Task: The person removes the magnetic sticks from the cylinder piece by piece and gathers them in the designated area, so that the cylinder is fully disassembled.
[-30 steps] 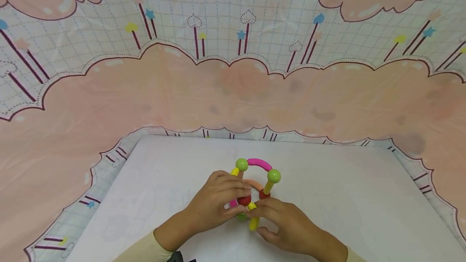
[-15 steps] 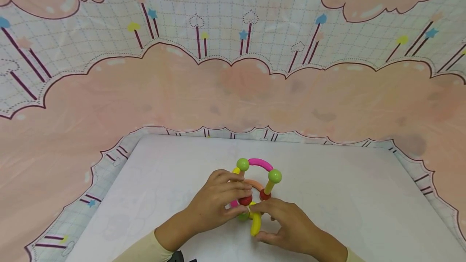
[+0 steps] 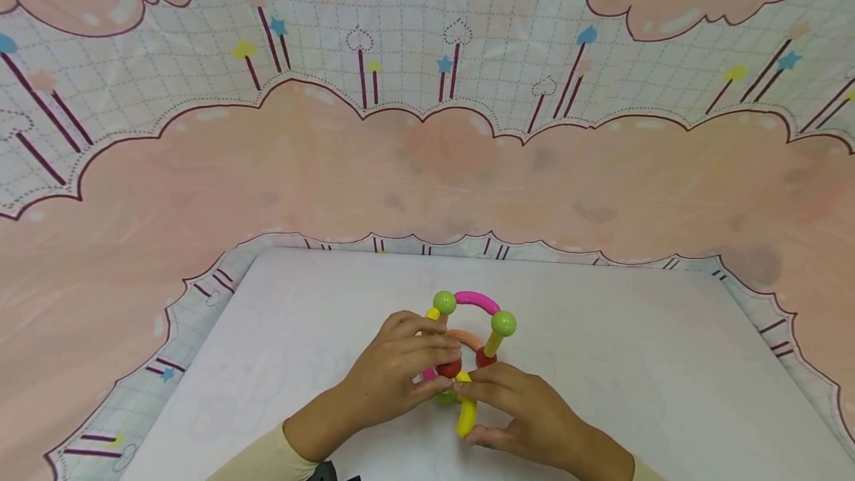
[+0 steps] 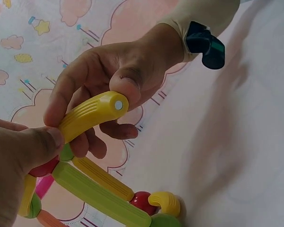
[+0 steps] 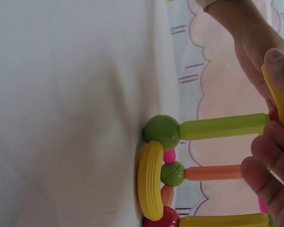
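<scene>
One cloud-printed backdrop (image 3: 320, 162) behind and beside a white table (image 3: 300, 318), left hand (image 3: 394, 368) gripping a red ball (image 3: 450, 368) of the frame (image 3: 467, 337), which stands on the table's near half, yellow rod (image 3: 467, 416) at that ball, right hand (image 3: 531, 416) pinching the rod.

Low in the middle of the frame, the curved yellow plastic stick (image 3: 467, 416) now reaches further down, and the right hand (image 3: 531, 418) has its thumb (image 3: 489, 436) lower too.
</scene>
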Motion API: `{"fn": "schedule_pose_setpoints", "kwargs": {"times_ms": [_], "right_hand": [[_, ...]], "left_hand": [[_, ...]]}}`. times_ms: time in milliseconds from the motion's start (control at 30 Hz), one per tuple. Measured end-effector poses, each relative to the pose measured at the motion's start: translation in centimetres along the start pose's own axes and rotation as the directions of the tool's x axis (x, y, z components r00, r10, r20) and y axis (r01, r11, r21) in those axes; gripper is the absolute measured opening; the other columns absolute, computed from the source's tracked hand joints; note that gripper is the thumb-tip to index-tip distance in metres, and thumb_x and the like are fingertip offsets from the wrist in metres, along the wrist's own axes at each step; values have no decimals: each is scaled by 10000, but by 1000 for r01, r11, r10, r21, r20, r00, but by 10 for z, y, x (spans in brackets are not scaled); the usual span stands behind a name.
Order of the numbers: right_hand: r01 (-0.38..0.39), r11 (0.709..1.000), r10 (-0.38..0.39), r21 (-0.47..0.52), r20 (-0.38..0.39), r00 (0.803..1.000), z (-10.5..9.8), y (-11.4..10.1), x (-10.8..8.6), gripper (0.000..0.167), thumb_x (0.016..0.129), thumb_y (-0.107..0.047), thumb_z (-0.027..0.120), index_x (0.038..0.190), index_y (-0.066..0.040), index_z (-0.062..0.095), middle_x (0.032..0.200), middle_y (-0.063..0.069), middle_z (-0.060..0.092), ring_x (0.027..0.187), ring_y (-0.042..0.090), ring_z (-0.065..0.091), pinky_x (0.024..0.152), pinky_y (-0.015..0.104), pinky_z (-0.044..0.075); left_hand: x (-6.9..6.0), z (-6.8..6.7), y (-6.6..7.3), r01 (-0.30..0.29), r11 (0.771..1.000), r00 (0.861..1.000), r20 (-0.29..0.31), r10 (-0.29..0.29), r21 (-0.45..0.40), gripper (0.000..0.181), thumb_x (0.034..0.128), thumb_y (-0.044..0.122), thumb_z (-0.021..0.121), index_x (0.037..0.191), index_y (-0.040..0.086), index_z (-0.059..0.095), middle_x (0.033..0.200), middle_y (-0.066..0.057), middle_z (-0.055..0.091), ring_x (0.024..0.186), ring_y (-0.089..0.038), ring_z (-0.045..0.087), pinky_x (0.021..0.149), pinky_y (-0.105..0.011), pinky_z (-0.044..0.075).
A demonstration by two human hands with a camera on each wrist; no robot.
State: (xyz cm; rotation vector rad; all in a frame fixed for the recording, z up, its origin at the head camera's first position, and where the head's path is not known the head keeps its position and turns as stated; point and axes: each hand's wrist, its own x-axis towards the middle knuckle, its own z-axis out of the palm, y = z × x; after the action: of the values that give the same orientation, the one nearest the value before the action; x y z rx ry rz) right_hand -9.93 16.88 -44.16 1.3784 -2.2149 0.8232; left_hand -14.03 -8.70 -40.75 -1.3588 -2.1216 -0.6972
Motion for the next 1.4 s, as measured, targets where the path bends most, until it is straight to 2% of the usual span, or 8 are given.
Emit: {"fn": "schedule_pose_setpoints", "kwargs": {"times_ms": [133, 300, 467, 667, 967, 1067, 1233, 1400], "right_hand": [[30, 999, -29, 35, -33, 999, 2, 1, 0, 648, 757, -321, 927, 1309, -99, 670, 1223, -2, 661, 1092, 144, 628, 986, 221, 492], [46, 996, -38, 81, -105, 994, 3, 3, -1, 622, 799, -335, 897, 1308, -62, 666, 1186, 24, 673, 1021, 167, 627, 915, 198, 514], [-85, 983, 97, 160, -65, 993, -2, 2, -6, 643, 795, -313, 904, 1343, -112, 633, 1191, 5, 673, 947, 120, 607, 739, 138, 521], [-254, 949, 260, 185, -9, 966, -8, -1, -12, 726, 704, -288, 963, 1332, -179, 616, 1193, 9, 671, 873, 81, 583, 642, 171, 517], [-332, 920, 337, 210, 12, 942, -14, -1, -20, 675, 758, -357, 920, 1312, -168, 584, 1242, 7, 651, 929, 88, 577, 584, 142, 485], [-384, 906, 385, 177, 29, 922, -16, -2, -22, 654, 782, -370, 908, 1312, -168, 583, 1248, -22, 646, 848, 80, 567, 560, 143, 474], [-488, 865, 483, 114, 68, 873, -22, -2, -27, 656, 798, -443, 877, 1323, -190, 575, 1260, -22, 647, 728, 80, 546, 550, 175, 480], [-531, 847, 529, 16, 68, 846, -30, 4, -39, 677, 770, -419, 903, 1339, -249, 579, 1280, -75, 646, 718, 60, 556, 586, 204, 493]], "left_hand": [[0, 0, 0, -4, 1000, 1000, -4, 4, 2, 442, 737, 301, 945, 1128, 159, 794, 1135, 88, 746, 1176, -185, 623, 1022, -410, 439], [-1, -1, -1, 3, 1000, 1000, -5, -3, 6, 469, 699, 303, 961, 1111, 153, 796, 1117, 87, 749, 1168, -186, 626, 1021, -404, 438], [-2, -2, -1, 3, 1000, 1000, 5, -3, 2, 466, 711, 299, 957, 1120, 151, 790, 1147, 80, 740, 1176, -209, 621, 1028, -412, 440], [-3, -2, -1, -6, 1000, 1000, 19, 6, 22, 429, 762, 322, 926, 1129, 152, 785, 1186, 73, 727, 1202, -234, 609, 1050, -420, 435], [-3, -2, -1, -6, 1000, 1000, 23, 6, 24, 434, 748, 298, 937, 1126, 149, 786, 1181, 78, 726, 1192, -215, 606, 1041, -418, 441], [-4, -1, -1, -6, 1000, 1000, 22, 6, 22, 431, 753, 300, 933, 1131, 156, 784, 1181, 80, 726, 1190, -219, 610, 1041, -415, 440], [-4, -1, -1, -12, 1000, 1000, 13, 12, 21, 431, 753, 305, 932, 1130, 161, 783, 1173, 81, 727, 1179, -219, 615, 1036, -409, 443], [-3, -1, -1, -21, 1000, 1000, 2, 21, 24, 426, 748, 305, 936, 1119, 159, 784, 1159, 79, 730, 1161, -221, 621, 1026, -404, 450]]}}
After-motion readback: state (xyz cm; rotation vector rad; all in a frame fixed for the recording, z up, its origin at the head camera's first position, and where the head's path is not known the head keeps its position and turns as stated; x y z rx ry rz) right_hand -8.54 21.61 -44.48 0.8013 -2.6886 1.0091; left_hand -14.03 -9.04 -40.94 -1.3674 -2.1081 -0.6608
